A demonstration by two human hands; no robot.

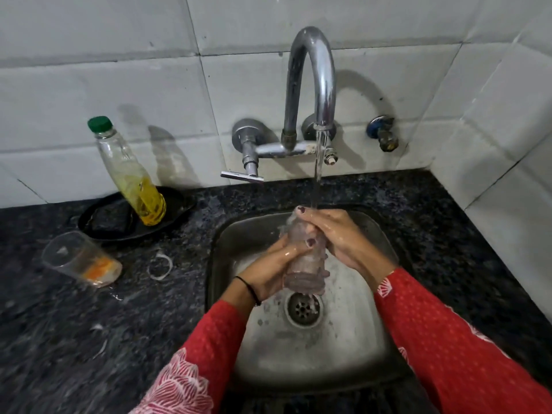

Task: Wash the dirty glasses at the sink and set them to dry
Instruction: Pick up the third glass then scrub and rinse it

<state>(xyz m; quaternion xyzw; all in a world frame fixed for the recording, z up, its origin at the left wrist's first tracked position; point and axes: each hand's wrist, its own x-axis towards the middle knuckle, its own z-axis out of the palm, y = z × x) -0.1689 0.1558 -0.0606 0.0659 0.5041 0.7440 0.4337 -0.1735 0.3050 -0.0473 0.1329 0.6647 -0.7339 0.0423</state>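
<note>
While water runs from the tap [310, 85], both hands, left [273, 268] and right [337, 234], are wrapped around one glass [301, 258] above the sink [373, 234]; I judge washing about half done. At nine o'clock, a second glass [80, 258] with orange dregs waits on the worktop [59, 339], beside the soap bottle [131, 177].

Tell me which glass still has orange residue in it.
The glass on the counter, left of the sink, with orange dregs at its bottom. The glass in both hands under the running tap looks clear.
</note>
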